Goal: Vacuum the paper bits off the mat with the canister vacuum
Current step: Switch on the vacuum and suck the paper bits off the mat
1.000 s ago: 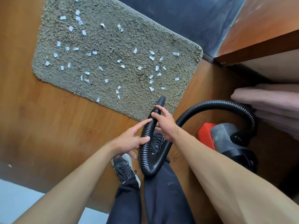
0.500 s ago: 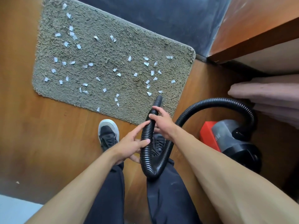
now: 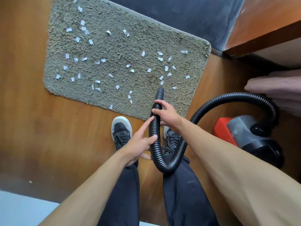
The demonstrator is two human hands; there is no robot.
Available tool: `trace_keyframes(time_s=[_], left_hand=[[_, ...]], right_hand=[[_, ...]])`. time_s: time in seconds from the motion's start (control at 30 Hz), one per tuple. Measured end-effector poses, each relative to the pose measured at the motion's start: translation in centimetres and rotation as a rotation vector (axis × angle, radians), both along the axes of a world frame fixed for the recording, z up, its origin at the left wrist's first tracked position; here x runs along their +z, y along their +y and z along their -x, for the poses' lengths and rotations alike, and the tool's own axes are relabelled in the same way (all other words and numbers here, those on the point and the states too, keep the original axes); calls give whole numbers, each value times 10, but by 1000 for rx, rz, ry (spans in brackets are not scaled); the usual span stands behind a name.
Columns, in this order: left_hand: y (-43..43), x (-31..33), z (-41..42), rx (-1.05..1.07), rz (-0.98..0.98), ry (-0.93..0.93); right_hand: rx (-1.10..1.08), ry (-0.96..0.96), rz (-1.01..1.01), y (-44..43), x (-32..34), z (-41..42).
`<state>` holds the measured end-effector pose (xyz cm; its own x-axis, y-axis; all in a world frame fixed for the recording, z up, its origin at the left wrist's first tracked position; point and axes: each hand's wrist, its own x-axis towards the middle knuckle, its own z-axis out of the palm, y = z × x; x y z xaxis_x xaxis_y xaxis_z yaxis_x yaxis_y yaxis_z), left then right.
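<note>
A grey shaggy mat (image 3: 123, 46) lies on the wooden floor, strewn with several small white paper bits (image 3: 166, 68). My right hand (image 3: 167, 114) grips the black ribbed hose (image 3: 155, 149) just behind its smooth nozzle (image 3: 160, 93), whose tip hovers over the mat's near right part. My left hand (image 3: 140, 144) holds the hose lower down, thumb on one side, index finger stretched along it. The hose loops under my arms and arcs right to the red and grey canister vacuum (image 3: 244, 132).
My two black shoes (image 3: 121, 132) stand on the wood floor (image 3: 32, 128) at the mat's near edge. A dark panel (image 3: 187, 15) runs behind the mat. A wooden shelf edge (image 3: 263, 38) and folded pink cloth (image 3: 276, 88) are at the right.
I have stepped forward, so both feet now stand at the mat's edge. The nozzle has moved farther over the mat toward the paper bits. Both hands keep their hold on the hose.
</note>
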<state>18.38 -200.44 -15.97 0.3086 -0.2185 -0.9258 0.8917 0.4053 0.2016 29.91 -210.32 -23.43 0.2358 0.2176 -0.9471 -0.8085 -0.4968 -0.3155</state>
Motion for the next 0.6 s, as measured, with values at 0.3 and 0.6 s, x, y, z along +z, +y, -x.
trace_keyframes(time_s=[0.3,0.6], left_hand=[[0,-4,-19,-129,6,-71],[-1,-5,-36,-209,48,-86]], right_hand=[[-120,-51,58,-11,-5,-7],[-238,-34,82,-24,-7,-14]])
